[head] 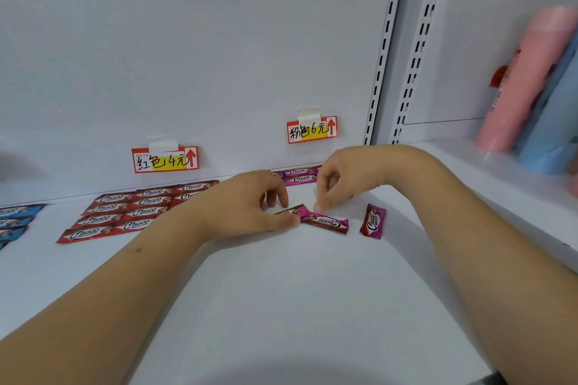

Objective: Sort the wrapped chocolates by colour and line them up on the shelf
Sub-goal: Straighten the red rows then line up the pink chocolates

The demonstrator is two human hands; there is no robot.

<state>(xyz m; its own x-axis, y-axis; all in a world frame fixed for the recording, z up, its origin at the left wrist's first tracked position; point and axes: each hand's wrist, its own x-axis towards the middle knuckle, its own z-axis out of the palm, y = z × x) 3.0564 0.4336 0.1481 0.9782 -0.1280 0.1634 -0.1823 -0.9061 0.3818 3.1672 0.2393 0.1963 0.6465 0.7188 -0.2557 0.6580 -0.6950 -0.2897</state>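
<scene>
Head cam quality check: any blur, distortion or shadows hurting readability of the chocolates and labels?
Head view: wide-angle bowing on the slotted uprights; pink bottle at the right edge smeared; soft shadows under both arms. Centre sharp: red price label and the pink chocolate between left hand and right hand are legible.

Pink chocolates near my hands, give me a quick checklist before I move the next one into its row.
1. Pink row under the pink price tag already begun: ok, two pink chocolates lie by the back wall.
2. Right hand has the upside-down pink chocolate: cannot tell, its fingertips reach the wrapper's end, grip unclear.
3. Left hand free: not ok, it holds a part-hidden chocolate.
4. That chocolate's colour: cannot tell.
5. Loose pink chocolate lined up: not ok, it lies crosswise, apart from the row.
6. Red chocolates kept separate: ok.
</scene>
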